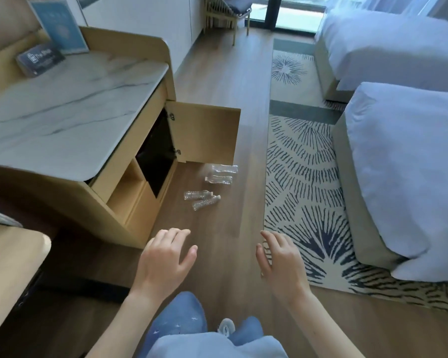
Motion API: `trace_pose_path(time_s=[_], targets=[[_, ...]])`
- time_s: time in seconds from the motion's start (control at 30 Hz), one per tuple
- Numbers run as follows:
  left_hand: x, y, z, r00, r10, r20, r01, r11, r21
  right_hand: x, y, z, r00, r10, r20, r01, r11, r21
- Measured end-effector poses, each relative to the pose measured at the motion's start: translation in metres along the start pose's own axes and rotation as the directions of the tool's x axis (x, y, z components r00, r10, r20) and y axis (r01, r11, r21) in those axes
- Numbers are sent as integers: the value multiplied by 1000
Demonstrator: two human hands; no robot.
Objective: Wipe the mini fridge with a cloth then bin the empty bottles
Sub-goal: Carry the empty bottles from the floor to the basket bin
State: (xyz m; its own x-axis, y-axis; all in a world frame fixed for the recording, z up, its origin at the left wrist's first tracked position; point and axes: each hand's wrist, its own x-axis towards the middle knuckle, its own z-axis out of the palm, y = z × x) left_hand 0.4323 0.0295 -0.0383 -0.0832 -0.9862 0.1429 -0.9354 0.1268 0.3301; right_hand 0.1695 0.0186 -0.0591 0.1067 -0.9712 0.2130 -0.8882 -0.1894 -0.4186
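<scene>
The black mini fridge (pixel 157 156) sits inside a wooden cabinet (pixel 130 202), whose door (pixel 204 133) stands swung open toward the room. Several clear empty plastic bottles (pixel 212 186) lie on the wooden floor just in front of that door. My left hand (pixel 166 257) and my right hand (pixel 279 262) hover over the floor nearer to me than the bottles, palms down, fingers spread, holding nothing. No cloth and no bin are in view.
The cabinet has a marble top (pixel 70 104) carrying a blue framed card (pixel 60 27) and a small dark sign (pixel 40 59). Two white beds (pixel 404 164) stand at the right on a patterned rug (pixel 303 177). A chair (pixel 228 11) stands far back.
</scene>
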Motion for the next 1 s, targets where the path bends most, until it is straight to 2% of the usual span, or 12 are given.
trace_pose_path(time_s=[0.27, 0.53, 0.8, 1.0], targets=[[109, -10, 4, 1000, -2, -9, 2, 1000, -2, 115, 24, 10, 998, -41, -36, 42, 999, 21], [257, -74, 43, 1000, 6, 6, -6, 1000, 4, 266, 37, 77, 1000, -29, -2, 29, 1000, 7], [416, -129, 53, 996, 68, 50, -68, 998, -5, 424, 30, 105, 999, 13, -38, -13, 1000, 8], [500, -161, 92, 999, 35, 30, -34, 999, -35, 508, 45, 145, 998, -6, -59, 9, 999, 48]])
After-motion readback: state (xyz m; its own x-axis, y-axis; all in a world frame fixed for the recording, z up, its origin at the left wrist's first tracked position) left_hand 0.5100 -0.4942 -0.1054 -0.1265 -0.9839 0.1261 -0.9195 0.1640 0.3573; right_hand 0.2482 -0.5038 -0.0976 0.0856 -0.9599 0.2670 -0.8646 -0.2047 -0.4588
